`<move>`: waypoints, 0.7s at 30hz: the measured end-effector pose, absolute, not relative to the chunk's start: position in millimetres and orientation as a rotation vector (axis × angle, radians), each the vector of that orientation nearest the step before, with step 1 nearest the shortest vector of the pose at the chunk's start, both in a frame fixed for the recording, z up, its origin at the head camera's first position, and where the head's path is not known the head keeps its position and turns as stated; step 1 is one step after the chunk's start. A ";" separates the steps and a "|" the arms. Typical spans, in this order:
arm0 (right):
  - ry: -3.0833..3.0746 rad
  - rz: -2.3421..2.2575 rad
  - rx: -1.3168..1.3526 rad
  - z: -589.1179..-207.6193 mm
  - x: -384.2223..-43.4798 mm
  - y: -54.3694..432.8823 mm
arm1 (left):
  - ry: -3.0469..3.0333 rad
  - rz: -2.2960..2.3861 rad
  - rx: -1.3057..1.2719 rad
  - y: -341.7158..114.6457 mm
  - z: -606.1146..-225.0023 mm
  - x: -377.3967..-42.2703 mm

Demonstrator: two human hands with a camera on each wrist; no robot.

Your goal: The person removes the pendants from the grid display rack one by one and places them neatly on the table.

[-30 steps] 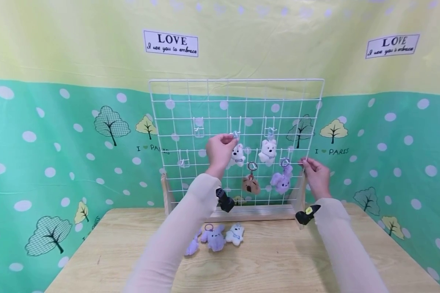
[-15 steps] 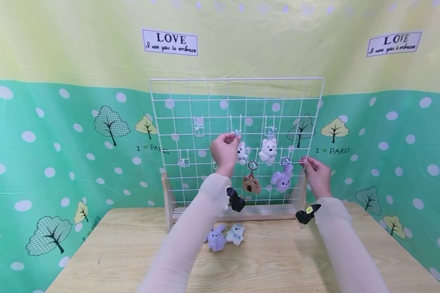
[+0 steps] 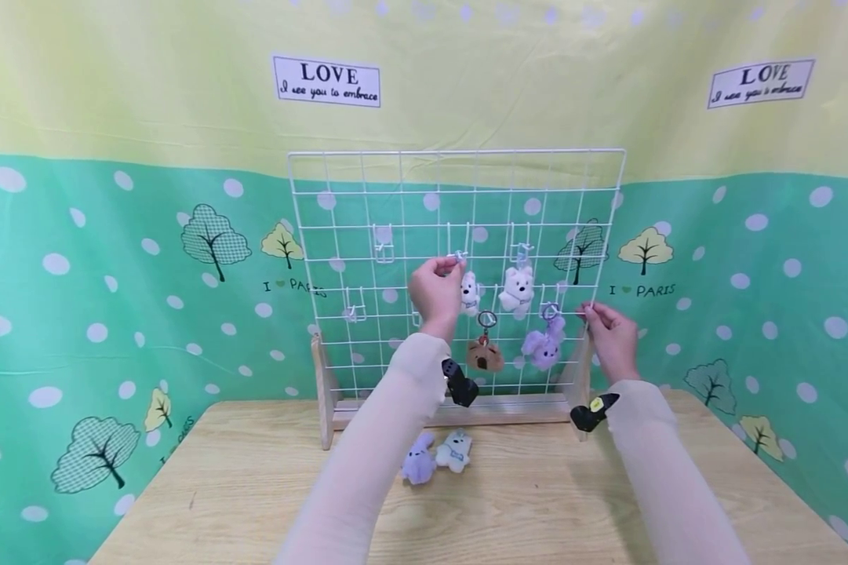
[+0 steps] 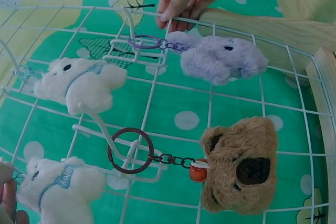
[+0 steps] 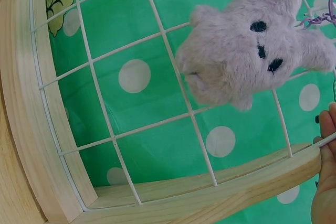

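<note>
1. Head view: pinching near the top of a white plush bear keychain (image 3: 469, 294) with the left hand (image 3: 435, 297), at a white wire hook (image 3: 467, 238) mid-panel on the white wire grid panel (image 3: 459, 151), perhaps to control the small fitting. Gripping the panel's right edge with the right hand (image 3: 613, 336), probably to steady it. Can see a lilac plush rabbit keychain (image 3: 418, 463) and another white bear (image 3: 453, 453) lying near, on the pale wooden counter (image 3: 536, 502). Can read "LOVE", "I see you to embrace" and "I", "PARIS" on the far cloth backdrop (image 3: 607, 125).
2. Left wrist view: can see a brown plush bear-head keychain (image 4: 242, 166) hung by its dark metal ring (image 4: 109, 150). Cannot confirm blurred lettering on the held bear's blue bow (image 4: 65, 177).
3. Right wrist view: can see a hanging lilac rabbit (image 5: 241, 56) left of the right hand's grip. Can read nothing here.
</note>
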State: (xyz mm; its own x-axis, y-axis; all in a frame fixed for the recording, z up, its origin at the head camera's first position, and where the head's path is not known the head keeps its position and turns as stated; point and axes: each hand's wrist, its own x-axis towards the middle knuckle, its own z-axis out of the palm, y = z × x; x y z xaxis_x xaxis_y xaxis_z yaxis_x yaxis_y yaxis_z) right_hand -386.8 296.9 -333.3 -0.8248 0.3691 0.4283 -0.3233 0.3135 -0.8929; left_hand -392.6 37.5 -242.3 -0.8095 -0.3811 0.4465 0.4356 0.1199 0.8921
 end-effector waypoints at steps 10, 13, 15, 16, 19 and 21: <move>-2.001 1.574 -0.057 -333.9 -386.5 299.1 | -1.850 -1.787 -0.150 35.1 -242.0 -387.8; -1.995 1.567 -0.052 -333.0 -386.2 299.9 | -1.864 -1.797 -0.190 33.2 -238.7 -385.2; -2.003 1.557 -0.053 -332.1 -386.0 299.5 | -1.870 -1.797 -0.205 31.3 -236.1 -383.8; -2.002 1.560 -0.047 -331.6 -386.0 299.0 | -1.873 -1.794 -0.210 30.2 -234.9 -383.2; -2.002 1.566 -0.040 -331.0 -385.9 297.3 | -1.881 -1.810 -0.235 27.0 -232.0 -382.2; -2.003 1.568 -0.047 -331.1 -385.5 296.6 | -1.889 -1.827 -0.259 25.0 -231.1 -381.1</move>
State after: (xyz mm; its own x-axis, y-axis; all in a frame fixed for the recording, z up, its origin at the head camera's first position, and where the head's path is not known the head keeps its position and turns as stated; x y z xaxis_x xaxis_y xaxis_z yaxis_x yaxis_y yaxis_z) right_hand -385.5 296.6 -331.1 -0.8263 0.3729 0.4222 -0.3201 0.3059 -0.8966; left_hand -381.1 25.0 -231.1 -0.8589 -0.2006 0.4712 0.4642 0.0836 0.8818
